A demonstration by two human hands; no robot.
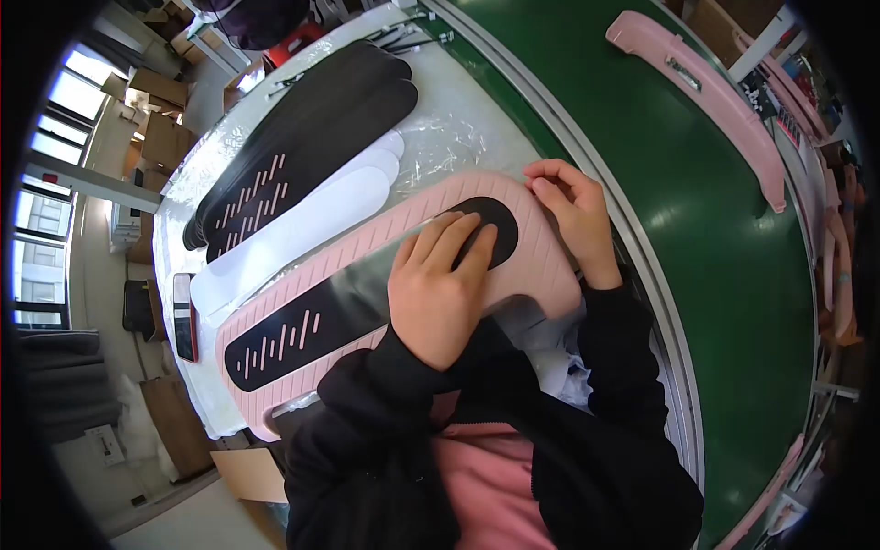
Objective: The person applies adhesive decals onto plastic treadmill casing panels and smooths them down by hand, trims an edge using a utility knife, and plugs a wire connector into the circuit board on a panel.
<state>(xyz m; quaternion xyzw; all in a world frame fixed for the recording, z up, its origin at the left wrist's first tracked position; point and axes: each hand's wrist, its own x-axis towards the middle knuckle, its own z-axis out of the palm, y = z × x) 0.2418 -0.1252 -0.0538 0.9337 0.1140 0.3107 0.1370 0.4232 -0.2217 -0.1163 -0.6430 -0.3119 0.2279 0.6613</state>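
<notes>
A long pink ribbed plastic panel (367, 229) lies slanted across the worktable in front of me. Along its middle runs a black pad (275, 348) with rounded ends and several slanted pink marks near its lower left end. My left hand (440, 289) rests flat on the pad toward its upper right end, fingers spread and pressing on the surface. At the panel's upper right edge is my right hand (579, 215), thumb and forefinger brought close together in a pinch. Whatever is between those fingertips is too small to make out.
Black pads (321, 119) lie stacked behind the panel, beside white pad-shaped sheets (302, 225). A phone (185, 316) lies at the table's left edge. Beyond a metal rail (642, 266), a green surface (733, 302) carries another pink part (706, 92).
</notes>
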